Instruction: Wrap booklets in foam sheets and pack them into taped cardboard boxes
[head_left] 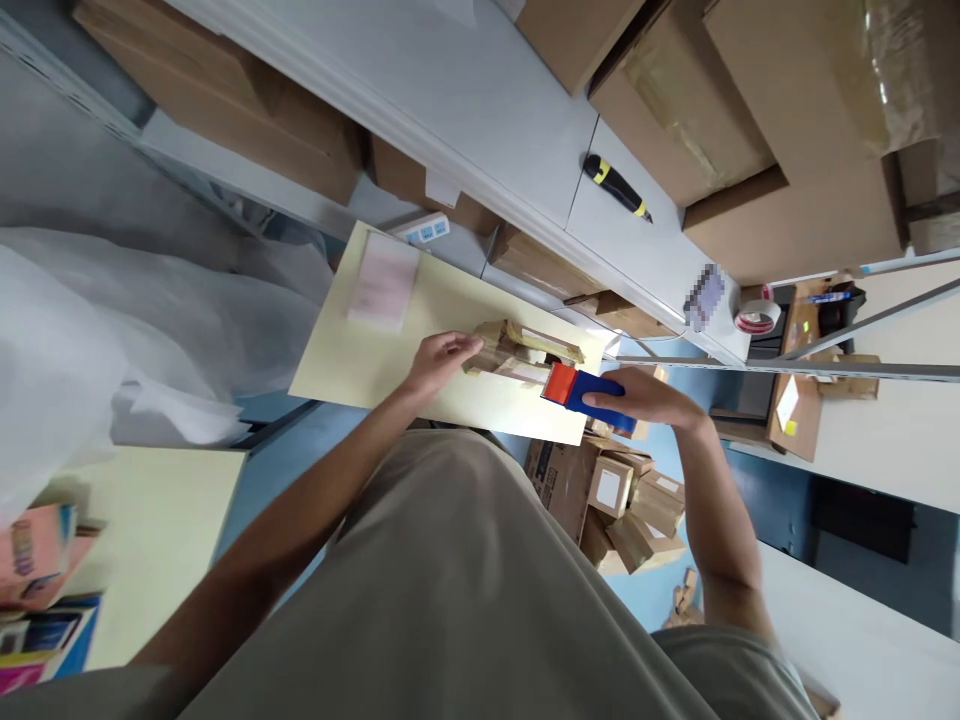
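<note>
A small cardboard box (489,350) with an open gap in its top lies on the pale yellow tabletop (450,290). My left hand (439,363) is at the box's left end, its fingers closed together and the fingertips against the cardboard. At the other end, my right hand (637,393) grips the blue body of a tape dispenser (592,393). The dispenser's red front end is tilted down against or just over the box's right edge; exact contact cannot be made out. Pale things inside the box show only in part.
A white-pink sheet stack (385,280) and a power strip (426,229) lie beyond my left hand. On the grey shelf are a utility knife (619,187) and tape rolls (757,315). Small cartons (630,495) are piled below right; plastic wrap (150,320) bulges at left.
</note>
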